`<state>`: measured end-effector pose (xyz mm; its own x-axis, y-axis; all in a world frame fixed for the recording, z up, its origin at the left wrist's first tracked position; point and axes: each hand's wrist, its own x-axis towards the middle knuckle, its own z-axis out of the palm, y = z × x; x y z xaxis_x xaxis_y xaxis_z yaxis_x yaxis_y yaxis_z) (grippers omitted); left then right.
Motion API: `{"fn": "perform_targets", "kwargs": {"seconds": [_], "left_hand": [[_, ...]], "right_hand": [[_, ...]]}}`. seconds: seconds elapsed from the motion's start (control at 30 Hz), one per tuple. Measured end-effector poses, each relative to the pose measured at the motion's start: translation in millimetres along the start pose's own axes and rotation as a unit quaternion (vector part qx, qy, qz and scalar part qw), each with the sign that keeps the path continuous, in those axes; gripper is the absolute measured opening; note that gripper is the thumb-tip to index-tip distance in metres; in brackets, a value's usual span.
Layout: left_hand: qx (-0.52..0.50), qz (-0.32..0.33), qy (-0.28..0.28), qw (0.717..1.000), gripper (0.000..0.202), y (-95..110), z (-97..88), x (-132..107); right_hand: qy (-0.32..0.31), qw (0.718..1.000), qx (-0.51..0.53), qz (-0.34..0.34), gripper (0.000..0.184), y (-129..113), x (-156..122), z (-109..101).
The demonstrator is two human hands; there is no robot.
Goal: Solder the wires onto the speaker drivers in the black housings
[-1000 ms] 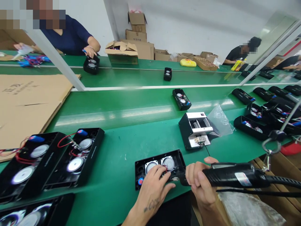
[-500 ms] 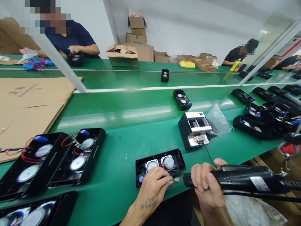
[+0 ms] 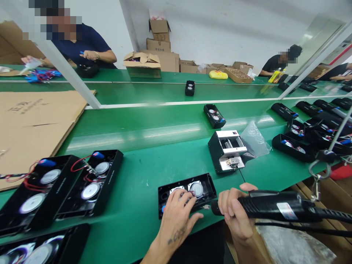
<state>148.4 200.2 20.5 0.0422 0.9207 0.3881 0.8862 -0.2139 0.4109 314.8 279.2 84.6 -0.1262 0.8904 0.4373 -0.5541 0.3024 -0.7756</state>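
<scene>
My right hand (image 3: pixel 233 211) is closed around a black electric screwdriver (image 3: pixel 275 205), whose tip points left toward the open black speaker housing (image 3: pixel 205 190) on the green belt. My left hand (image 3: pixel 176 216) lies over the housing's near side, fingers spread across it and covering one round speaker driver. The second driver (image 3: pixel 196 189) shows beside my fingers. A small metal part (image 3: pixel 205 207) sits at the housing's near edge, between my hands. Red wires show under my left fingers, and the rest of the wiring is hidden.
Several open speaker housings (image 3: pixel 90 183) with drivers and wires lie to my left, and more (image 3: pixel 293 148) to the right. A white-and-black fixture (image 3: pixel 227 151) and plastic bag (image 3: pixel 254 141) stand ahead. A cardboard sheet (image 3: pixel 33 124) lies left. A hanging hook (image 3: pixel 319 165) dangles right. A co-worker (image 3: pixel 82 47) sits across the belt.
My left hand has moved left from the housing's near right edge and now covers more of the housing. The screwdriver has shifted slightly left. The co-worker's housing has moved lower.
</scene>
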Motion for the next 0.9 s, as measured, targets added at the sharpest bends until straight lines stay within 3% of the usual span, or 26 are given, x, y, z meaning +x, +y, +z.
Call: {"fn": "perform_targets", "kwargs": {"seconds": [0.1,0.27,0.7,0.9], "left_hand": [[0.064,0.012,-0.035,0.997,0.041,-6,6.0,-2],[0.099,0.055,-0.038,0.993,0.003,-11,12.9,-1],[0.11,0.063,-0.029,0.991,0.011,-9,11.0,1],[0.112,0.064,-0.025,0.991,0.015,-8,12.2,-1]], "right_hand": [[0.008,1.0,-0.021,-0.009,0.031,9,0,-4],[0.002,0.998,-0.055,-0.003,0.029,22,0,-6],[-0.029,0.997,-0.074,0.005,0.028,35,0,-2],[-0.087,0.991,-0.097,0.013,0.027,39,-11,-8]]}}
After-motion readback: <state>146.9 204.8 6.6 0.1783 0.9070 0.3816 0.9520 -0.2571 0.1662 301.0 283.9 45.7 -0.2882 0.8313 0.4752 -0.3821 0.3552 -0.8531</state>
